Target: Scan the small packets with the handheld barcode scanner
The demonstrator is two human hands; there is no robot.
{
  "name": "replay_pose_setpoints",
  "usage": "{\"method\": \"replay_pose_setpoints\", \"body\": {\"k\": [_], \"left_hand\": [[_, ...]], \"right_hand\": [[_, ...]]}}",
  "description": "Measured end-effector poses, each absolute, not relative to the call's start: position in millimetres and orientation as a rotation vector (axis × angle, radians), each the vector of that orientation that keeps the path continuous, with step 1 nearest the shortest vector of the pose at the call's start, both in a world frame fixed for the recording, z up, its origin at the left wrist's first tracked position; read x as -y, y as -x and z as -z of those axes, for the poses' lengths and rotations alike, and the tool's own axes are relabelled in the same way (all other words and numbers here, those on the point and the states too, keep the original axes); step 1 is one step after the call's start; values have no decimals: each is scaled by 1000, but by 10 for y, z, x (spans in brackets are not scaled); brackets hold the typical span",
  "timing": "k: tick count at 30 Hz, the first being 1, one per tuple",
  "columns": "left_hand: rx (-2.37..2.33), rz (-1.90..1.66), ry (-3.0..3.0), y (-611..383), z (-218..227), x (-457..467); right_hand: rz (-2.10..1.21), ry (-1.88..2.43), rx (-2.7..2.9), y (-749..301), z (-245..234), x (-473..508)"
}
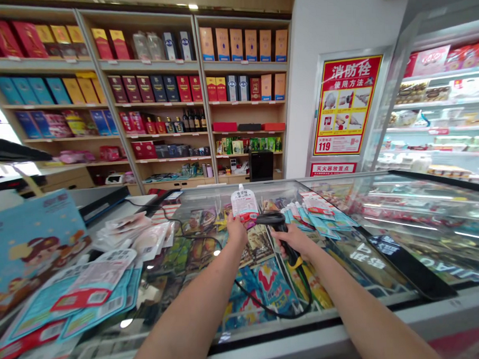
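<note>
My left hand (236, 230) grips a white and red spouted drink pouch (244, 203) by its lower edge and holds it upright over the freezer's glass top. In my right hand (293, 239) is a black barcode scanner (283, 228), its head level with the pouch's lower right corner. The scanner's black cable (269, 309) loops down across the glass and runs back to the left. More spouted pouches (322, 214) in blue, white and red lie on the glass to the right of the scanner. Another pile of such pouches (85, 292) lies at the near left.
Under the glass of the chest freezer (286, 331) lie many packaged ice creams. Clear plastic packets (134, 231) and a blue cartoon box (31, 241) stand at left. Shelves of boxed goods (160, 98) line the back wall; a refrigerated display (446, 112) is at right.
</note>
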State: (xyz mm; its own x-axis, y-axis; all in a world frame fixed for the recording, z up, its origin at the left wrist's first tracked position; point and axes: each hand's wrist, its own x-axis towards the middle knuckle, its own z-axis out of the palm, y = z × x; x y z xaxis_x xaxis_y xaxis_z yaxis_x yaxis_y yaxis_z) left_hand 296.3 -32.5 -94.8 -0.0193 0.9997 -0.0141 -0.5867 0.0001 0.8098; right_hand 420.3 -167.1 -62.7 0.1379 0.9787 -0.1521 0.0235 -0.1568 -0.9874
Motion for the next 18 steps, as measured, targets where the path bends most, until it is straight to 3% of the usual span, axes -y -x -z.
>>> {"method": "replay_pose_setpoints", "body": {"k": [18], "left_hand": [[-795, -1447, -604, -2914, 906, 338]], "right_hand": [[-1236, 1329, 1032, -4168, 670, 1663]]}}
